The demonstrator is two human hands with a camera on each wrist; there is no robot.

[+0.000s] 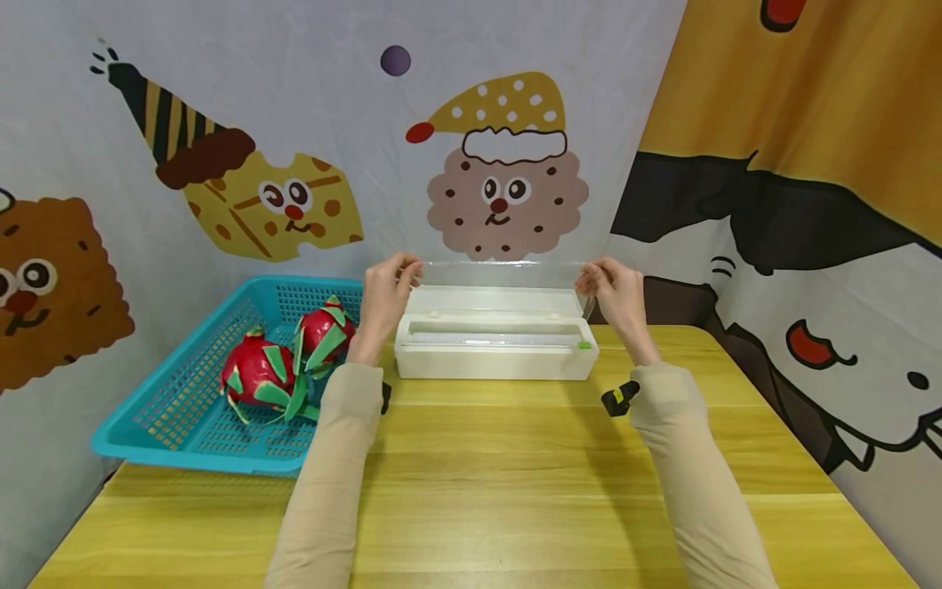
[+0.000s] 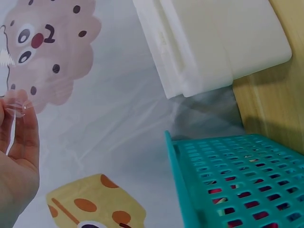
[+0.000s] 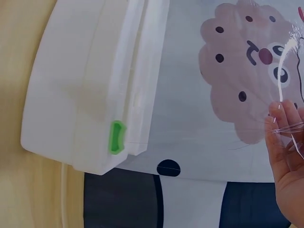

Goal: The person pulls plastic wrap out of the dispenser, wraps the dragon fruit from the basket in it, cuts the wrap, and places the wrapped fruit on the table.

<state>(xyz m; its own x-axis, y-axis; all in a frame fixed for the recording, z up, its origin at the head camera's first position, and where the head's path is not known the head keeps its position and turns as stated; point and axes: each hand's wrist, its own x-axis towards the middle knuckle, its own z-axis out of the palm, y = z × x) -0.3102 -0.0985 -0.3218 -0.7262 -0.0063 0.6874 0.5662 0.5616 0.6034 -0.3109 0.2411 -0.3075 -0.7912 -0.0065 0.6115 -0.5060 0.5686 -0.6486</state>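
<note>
A sheet of clear plastic wrap (image 1: 500, 275) stretches between both hands, above and behind a white wrap dispenser (image 1: 493, 365). The dispenser's lid (image 1: 493, 301) stands raised, and a roll of wrap (image 1: 493, 338) lies inside. At the dispenser's right front edge sits a green slide cutter (image 3: 117, 137). The left hand (image 1: 383, 303) pinches one corner of the sheet; in the left wrist view, film shows at its fingertips (image 2: 29, 107). The right hand (image 1: 620, 303) pinches the opposite corner, where the film bunches in creases at the fingers (image 3: 277, 111).
Left of the dispenser, a blue perforated basket (image 1: 177, 465) holds two dragon fruits, one in front (image 1: 257, 372) and one behind (image 1: 324, 334). Everything stands on a wooden table (image 1: 500, 491). A cartoon-printed curtain (image 1: 397, 204) hangs close behind the table.
</note>
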